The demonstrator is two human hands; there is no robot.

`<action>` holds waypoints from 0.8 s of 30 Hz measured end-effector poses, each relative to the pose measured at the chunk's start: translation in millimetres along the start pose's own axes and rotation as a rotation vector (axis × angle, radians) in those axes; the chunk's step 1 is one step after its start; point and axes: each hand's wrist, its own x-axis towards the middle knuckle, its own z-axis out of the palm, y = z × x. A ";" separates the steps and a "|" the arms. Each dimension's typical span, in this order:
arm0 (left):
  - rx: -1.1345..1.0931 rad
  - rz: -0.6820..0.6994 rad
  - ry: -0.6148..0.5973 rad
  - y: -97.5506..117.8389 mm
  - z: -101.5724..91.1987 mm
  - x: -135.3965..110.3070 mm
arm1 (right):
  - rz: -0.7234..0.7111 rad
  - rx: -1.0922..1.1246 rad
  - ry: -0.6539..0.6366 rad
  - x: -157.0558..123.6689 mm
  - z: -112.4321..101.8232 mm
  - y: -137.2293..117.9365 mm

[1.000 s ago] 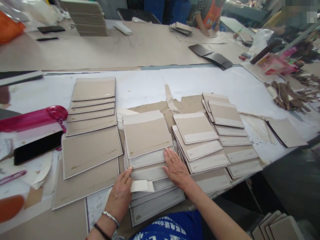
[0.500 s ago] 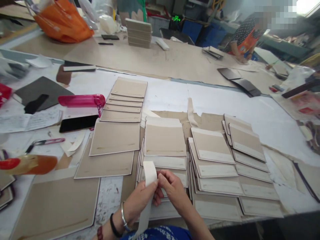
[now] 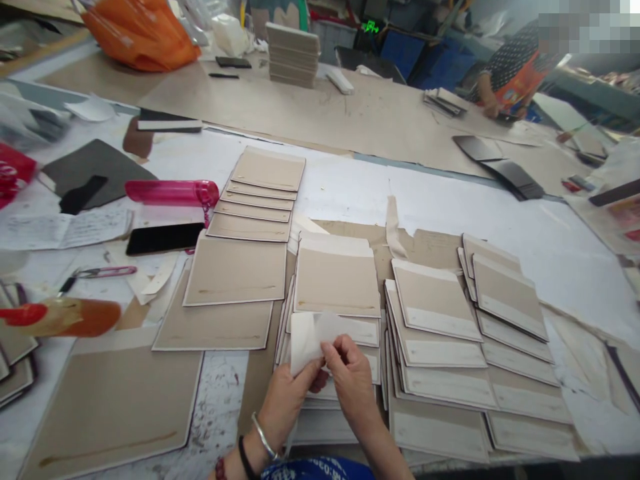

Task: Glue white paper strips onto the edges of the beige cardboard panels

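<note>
A white paper strip (image 3: 302,339) is held up in front of me, folded or fanned at its top. My left hand (image 3: 290,393) pinches it between thumb and fingers at its lower left. The thumb and forefinger of my right hand (image 3: 350,370) grip its right side. Just beyond both hands lies a stack of beige panels with pale bands (image 3: 337,277). Another overlapping stack of panels (image 3: 435,300) is to the right. On the left, more beige panels (image 3: 237,267) carry brown glue-like streaks along their lower edges.
An orange-brown squeeze bottle with a red cap (image 3: 75,317) lies at the left, near a black phone (image 3: 165,239) and a pink case (image 3: 165,192). Across a second table, a person in an orange apron (image 3: 520,83) works. An orange bag (image 3: 143,33) stands far left.
My right hand has opened out the strip's top to the right, so a wider piece of paper shows. The view has shifted slightly. The person across has moved their hands.
</note>
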 end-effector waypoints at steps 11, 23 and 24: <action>0.900 0.571 -0.175 -19.8 -22.5 5.4 | 0.093 -0.026 -0.213 62.4 -19.0 -21.1; 1.117 0.976 0.187 -4.7 -45.4 42.9 | -0.001 -0.710 -0.746 146.5 -15.2 -41.7; 1.126 0.976 0.189 -5.2 -45.5 44.3 | -0.022 -0.747 -0.750 149.1 -14.4 -42.3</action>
